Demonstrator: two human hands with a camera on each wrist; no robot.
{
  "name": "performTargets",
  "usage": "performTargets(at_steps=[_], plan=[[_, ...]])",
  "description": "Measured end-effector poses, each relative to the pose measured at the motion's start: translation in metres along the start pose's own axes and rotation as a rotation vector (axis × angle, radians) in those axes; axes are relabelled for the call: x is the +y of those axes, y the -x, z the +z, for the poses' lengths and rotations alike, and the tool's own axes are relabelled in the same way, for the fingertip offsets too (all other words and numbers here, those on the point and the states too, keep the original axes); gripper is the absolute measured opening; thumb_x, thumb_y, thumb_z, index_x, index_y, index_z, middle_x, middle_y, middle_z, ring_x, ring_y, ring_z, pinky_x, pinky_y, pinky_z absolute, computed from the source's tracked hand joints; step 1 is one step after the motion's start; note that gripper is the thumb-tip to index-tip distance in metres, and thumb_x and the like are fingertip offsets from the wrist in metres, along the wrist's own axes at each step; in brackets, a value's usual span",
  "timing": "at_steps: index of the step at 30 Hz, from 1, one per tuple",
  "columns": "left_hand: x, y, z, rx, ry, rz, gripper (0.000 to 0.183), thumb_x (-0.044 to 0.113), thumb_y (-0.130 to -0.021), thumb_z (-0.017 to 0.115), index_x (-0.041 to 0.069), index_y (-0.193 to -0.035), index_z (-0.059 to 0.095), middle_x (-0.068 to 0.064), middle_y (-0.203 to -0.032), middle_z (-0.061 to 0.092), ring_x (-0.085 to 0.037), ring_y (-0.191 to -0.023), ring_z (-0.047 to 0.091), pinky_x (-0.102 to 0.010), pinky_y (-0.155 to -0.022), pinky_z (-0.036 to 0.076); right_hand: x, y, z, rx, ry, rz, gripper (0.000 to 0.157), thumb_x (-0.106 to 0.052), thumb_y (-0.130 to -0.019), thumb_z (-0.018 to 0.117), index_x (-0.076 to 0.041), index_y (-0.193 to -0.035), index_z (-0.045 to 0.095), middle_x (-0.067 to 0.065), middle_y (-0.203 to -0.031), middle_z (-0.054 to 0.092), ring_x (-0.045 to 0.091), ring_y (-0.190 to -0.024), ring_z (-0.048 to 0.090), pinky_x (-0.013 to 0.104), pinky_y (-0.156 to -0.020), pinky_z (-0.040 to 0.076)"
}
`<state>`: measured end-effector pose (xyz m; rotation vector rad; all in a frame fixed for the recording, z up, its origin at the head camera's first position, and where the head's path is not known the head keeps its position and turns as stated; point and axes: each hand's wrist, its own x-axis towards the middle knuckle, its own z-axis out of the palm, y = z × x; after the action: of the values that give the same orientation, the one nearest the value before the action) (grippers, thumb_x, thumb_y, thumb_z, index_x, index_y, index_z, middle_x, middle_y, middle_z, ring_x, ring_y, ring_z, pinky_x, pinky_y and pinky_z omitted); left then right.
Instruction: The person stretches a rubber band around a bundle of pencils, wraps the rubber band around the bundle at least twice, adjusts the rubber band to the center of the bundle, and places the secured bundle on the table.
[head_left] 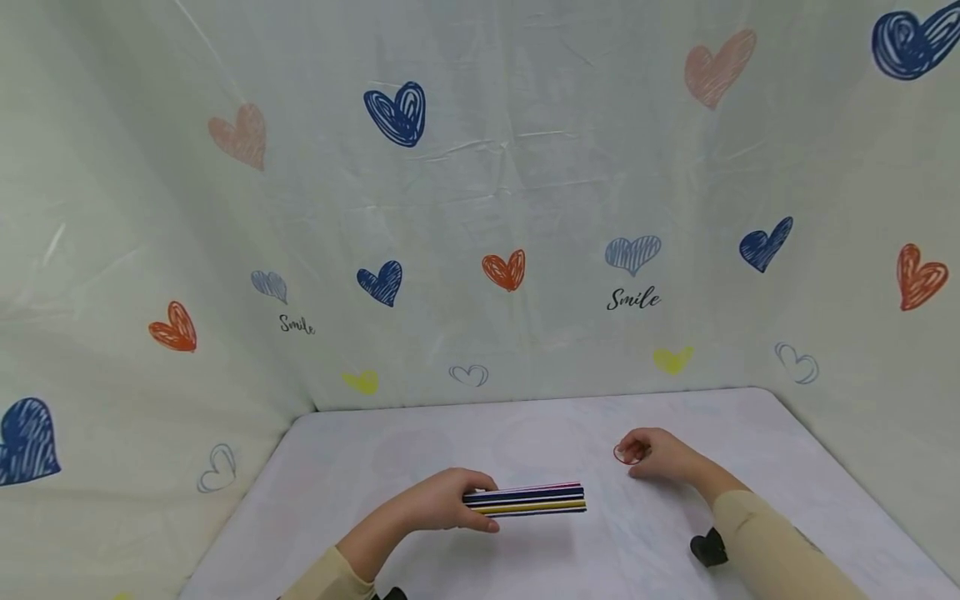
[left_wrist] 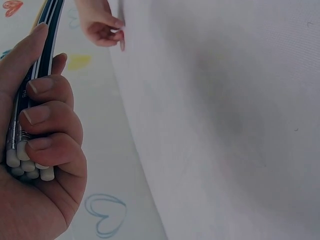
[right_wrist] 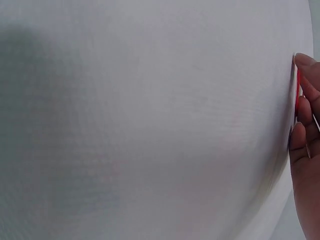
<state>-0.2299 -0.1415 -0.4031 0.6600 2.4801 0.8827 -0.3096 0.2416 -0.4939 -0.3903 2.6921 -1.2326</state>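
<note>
A bundle of striped pencils (head_left: 536, 499) lies across my left hand (head_left: 444, 502), which grips it at one end above the table. In the left wrist view, the curled fingers wrap the pencils, and their white eraser ends (left_wrist: 31, 169) show near the palm. Farther right, my right hand (head_left: 663, 456) is low over the table, pinching a thin red loop like a rubber band (right_wrist: 298, 92). Part of the loop is hidden behind the fingers.
Both hands are over a white-covered table (head_left: 420, 429). A pale curtain (head_left: 450, 192) printed with hearts hangs behind and to the sides. Beside the right sleeve is a small black object (head_left: 707, 549), its kind unclear.
</note>
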Motion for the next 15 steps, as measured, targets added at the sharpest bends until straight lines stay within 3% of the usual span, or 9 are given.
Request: performTargets(at_steps=[10, 15], plan=[[0.0039, 0.0006, 0.0014, -0.006, 0.002, -0.017, 0.021, 0.020, -0.080, 0.082, 0.021, -0.097, 0.070, 0.006, -0.078, 0.061, -0.013, -0.062, 0.052, -0.027, -0.052, 0.042, 0.0002, -0.0016, -0.0029, -0.011, -0.017, 0.005, 0.017, 0.007, -0.078, 0.074, -0.004, -0.088, 0.065, 0.002, -0.075, 0.058, 0.019, -0.071, 0.053, 0.030, -0.064, 0.047], [0.0042, 0.0016, 0.0011, -0.010, 0.003, -0.026, 0.022, 0.021, -0.079, 0.082, 0.021, -0.097, 0.070, 0.005, -0.079, 0.061, -0.013, -0.063, 0.052, -0.027, -0.052, 0.043, -0.0012, -0.0038, 0.0003, -0.003, 0.027, 0.009, 0.016, 0.005, -0.079, 0.074, -0.007, -0.084, 0.064, 0.001, -0.075, 0.057, 0.018, -0.071, 0.052, 0.029, -0.064, 0.047]])
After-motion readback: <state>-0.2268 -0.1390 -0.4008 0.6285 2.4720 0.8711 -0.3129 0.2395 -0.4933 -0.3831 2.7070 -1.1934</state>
